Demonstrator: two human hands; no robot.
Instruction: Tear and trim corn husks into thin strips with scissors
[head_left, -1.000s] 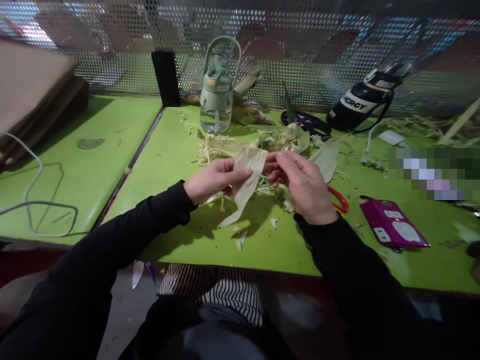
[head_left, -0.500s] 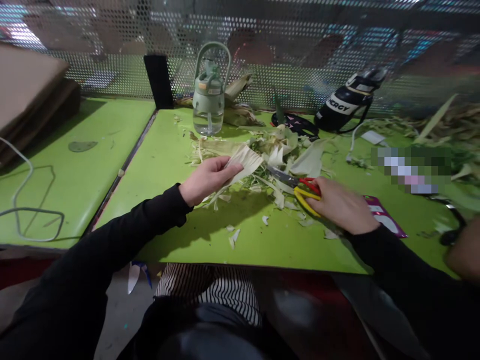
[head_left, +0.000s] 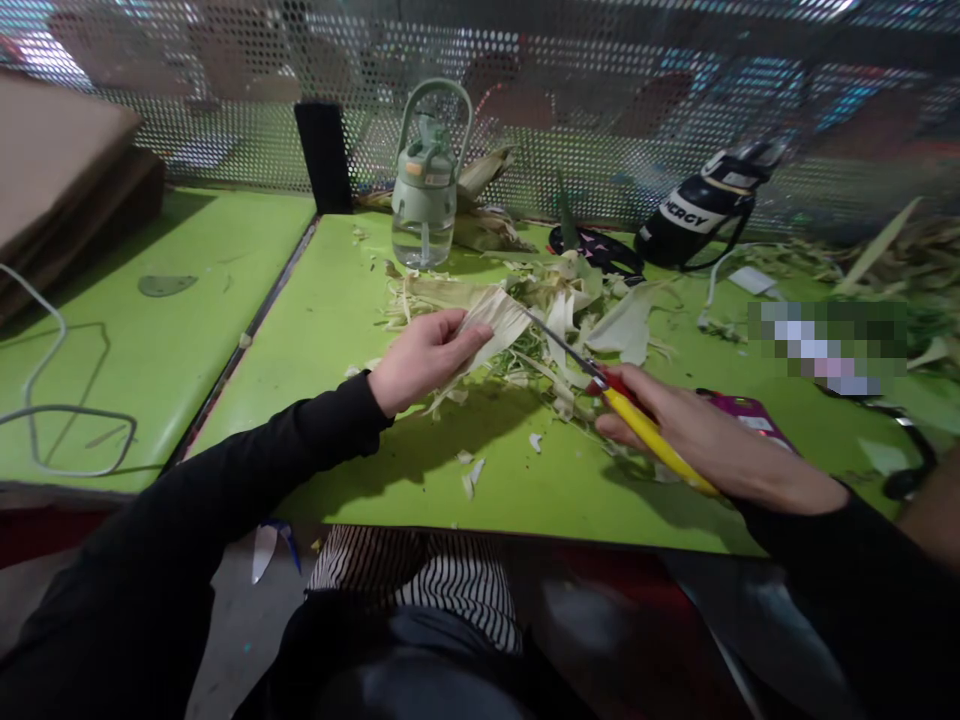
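Note:
Pinched between the thumb and fingers of my left hand [head_left: 435,358] is a pale, dry corn husk piece [head_left: 501,318], held flat above the table. My right hand [head_left: 697,435] grips scissors [head_left: 646,432] with yellow and red handles. Their blades point up and left, with the tip at the husk's right edge; whether they touch it I cannot tell. Beneath and behind both hands lies a loose heap of husk scraps [head_left: 626,322], with cut slivers scattered in front of it.
A pale green water bottle [head_left: 424,205] stands behind the heap, and a black bottle [head_left: 694,212] leans at the back right. A purple phone-like object [head_left: 750,415] lies partly behind my right hand. Cardboard [head_left: 60,170] is stacked at left. Perforated metal screening [head_left: 525,120] lines the back.
My right hand has turned the scissors, so the yellow handle now runs along the palm and the blades reach the husk's edge. My left hand keeps its pinch with little movement.

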